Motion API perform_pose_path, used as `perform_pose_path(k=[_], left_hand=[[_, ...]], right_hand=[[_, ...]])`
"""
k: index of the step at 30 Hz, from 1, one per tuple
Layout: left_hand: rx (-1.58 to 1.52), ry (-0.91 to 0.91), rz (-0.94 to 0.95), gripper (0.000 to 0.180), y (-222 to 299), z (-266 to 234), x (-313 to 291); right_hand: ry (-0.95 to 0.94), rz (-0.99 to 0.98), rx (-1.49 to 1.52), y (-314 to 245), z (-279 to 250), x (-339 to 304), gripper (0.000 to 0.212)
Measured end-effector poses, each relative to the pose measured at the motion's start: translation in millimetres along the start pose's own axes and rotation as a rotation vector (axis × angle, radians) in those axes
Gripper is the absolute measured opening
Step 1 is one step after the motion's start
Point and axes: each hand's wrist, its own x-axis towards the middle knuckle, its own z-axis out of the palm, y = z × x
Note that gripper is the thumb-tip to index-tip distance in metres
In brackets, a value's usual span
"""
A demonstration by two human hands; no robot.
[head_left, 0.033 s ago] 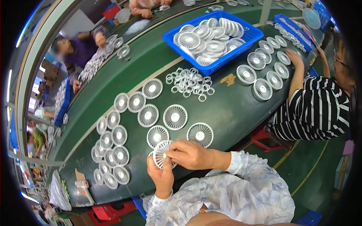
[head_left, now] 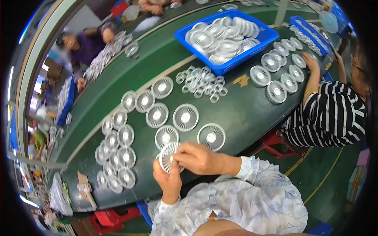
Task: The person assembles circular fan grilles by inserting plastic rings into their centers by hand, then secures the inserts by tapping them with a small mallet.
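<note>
Between my hands, at the near edge of the table, a round white spoked fan grille (head_left: 167, 152) is held tilted. My left hand (head_left: 168, 179) grips its lower left rim with fingers closed. My right hand (head_left: 200, 158) is closed at the grille's right side, its fingertips pinched near the hub; anything small inside that pinch is hidden. Just beyond lie more white grilles, one (head_left: 166, 137) directly past the held one and another (head_left: 211, 137) to the right. Part of another rim shows beneath the held grille.
Several grilles (head_left: 126, 157) lie in overlapping rows on the left. A pile of small clear rings (head_left: 201, 81) sits mid-table before a blue basket (head_left: 224, 70) of grilles. A tape dispenser (head_left: 87, 192) lies far left. At right, a striped-sleeved co-worker's hand (head_left: 311, 63) touches other grilles.
The view has shifted slightly. Both my hands keep the same hold on the grille.
</note>
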Motion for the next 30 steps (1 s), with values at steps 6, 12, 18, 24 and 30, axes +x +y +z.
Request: perform_pose_path(k=[6,12,18,24,30], left_hand=[[-0.096,0.188,0.139,0.022,-6.5,-18.8,-2.5],[-0.304,0.141,0.109,0.019,-20.7,-50.7,-16.3],[-0.800,-0.052,-0.175,0.019,-27.1,-59.3,-24.5],[-0.763,-0.119,-0.191,0.023,-32.6,-51.1,-19.2],[-0.812,-0.111,-0.215,0.024,-33.7,-41.0,-18.1]], right_hand=[[0.003,0.000,0.002,-29.3,26.5,19.5,0.038],[-0.058,0.010,0.035,-41.4,50.7,19.9,0.040],[-0.114,0.192,0.131,-43.9,41.8,15.8,0.034],[-0.086,0.220,0.077,-40.4,36.1,11.7,0.033],[-0.094,0.280,0.038,-40.7,29.6,13.8,0.032]])
